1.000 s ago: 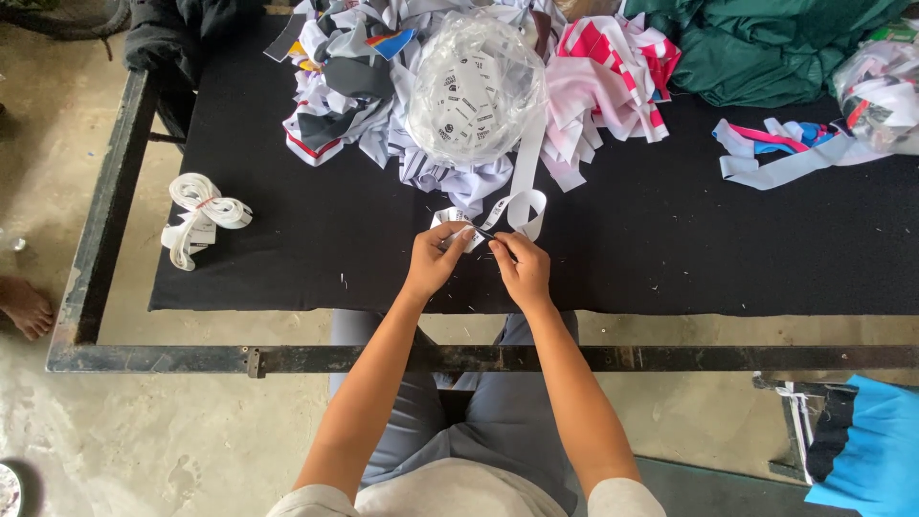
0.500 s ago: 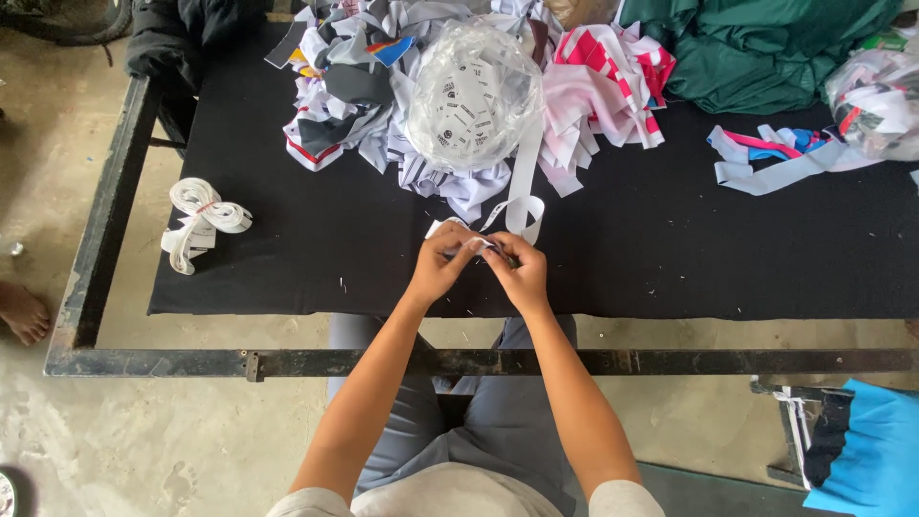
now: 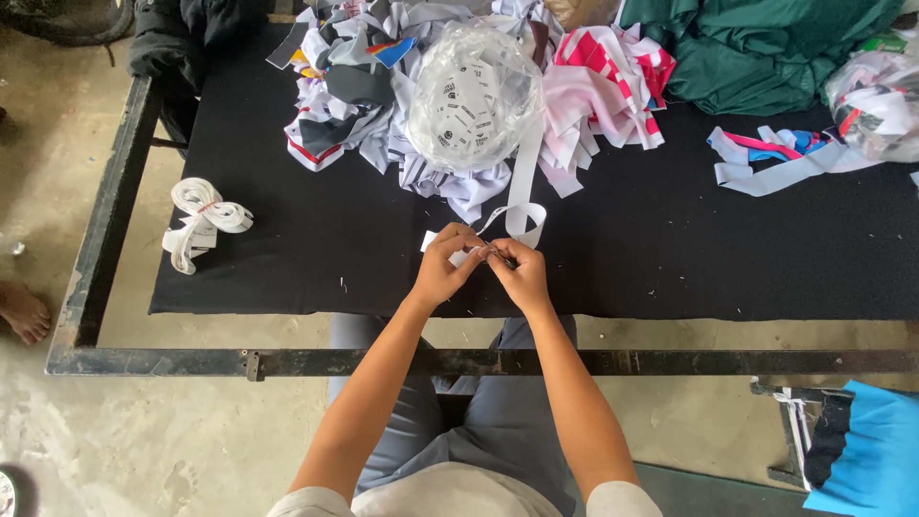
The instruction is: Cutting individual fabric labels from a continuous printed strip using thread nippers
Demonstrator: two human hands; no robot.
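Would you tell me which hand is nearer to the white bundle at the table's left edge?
Left. The left hand lies right of the bundle; the right hand is farther right.

I see a round, clear plastic bag (image 3: 474,96) stuffed with small white labels bearing dark print, standing mid-desk against the heap of cloth scraps. A second clear plastic bag (image 3: 876,101), holding white, red and pink pieces, sits at the far right edge. A small white tag (image 3: 461,255) is pinched between my left hand (image 3: 442,271) and right hand (image 3: 520,276).
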